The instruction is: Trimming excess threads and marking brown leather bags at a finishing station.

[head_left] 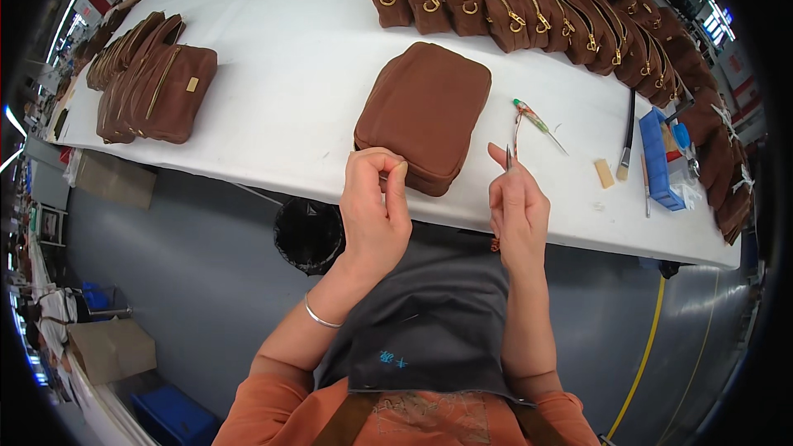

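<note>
A brown zip bag (425,111) lies on the white table in front of me. My left hand (376,206) is at its near left corner, thumb and fingers pinched together; what is between them, if anything, is too small to make out. To the right of the bag, my right hand (520,211) is closed around a small pointed metal tool (509,157), its tip sticking up past the fingers. Most of that tool is hidden in the palm. Beyond this hand lies an awl-like tool (538,122) with a green and whitish handle, a red-and-white cord (518,134) running beside it.
Rows of brown bags (512,12) with gold zips fill the far right. More brown bags (161,87) stand at the left. A brush (628,140), a tan block (605,173) and a blue tray (658,157) sit at right. Below the table edge stands a black-lined bin (308,235).
</note>
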Demonstrator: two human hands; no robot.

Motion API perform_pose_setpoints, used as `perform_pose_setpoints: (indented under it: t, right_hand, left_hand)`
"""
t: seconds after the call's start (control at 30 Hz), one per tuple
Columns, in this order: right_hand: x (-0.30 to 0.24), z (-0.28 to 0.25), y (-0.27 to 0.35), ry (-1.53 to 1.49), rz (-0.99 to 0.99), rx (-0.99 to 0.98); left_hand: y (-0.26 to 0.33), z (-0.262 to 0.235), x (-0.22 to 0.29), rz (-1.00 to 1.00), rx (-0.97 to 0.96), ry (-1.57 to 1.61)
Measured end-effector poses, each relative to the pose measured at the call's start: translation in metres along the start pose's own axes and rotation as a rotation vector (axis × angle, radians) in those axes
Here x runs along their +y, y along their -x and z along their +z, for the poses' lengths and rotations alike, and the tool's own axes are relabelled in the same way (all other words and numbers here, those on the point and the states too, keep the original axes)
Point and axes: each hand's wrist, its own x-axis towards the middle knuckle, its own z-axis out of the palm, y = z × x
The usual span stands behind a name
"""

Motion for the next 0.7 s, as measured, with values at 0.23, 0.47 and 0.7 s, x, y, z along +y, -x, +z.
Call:
perform_pose_setpoints:
  t: [0.23,0.47,0.7]
  right_hand:
    - [-0.013,0.018,0.029,-0.175,0.036,-0.200]
    - [-0.018,0.024,0.013,0.443,-0.429,-0.085]
    - [-0.026,0.023,0.000,0.778,-0.696,-0.148]
  left_hand:
    - [-0.009,0.001,0.003,0.075,-0.048,-0.060]
    - [-0.023,-0.012,0.012,-0.089,-0.242,-0.073]
    - [-0.027,-0.013,0.010,-0.184,-0.238,0.017]
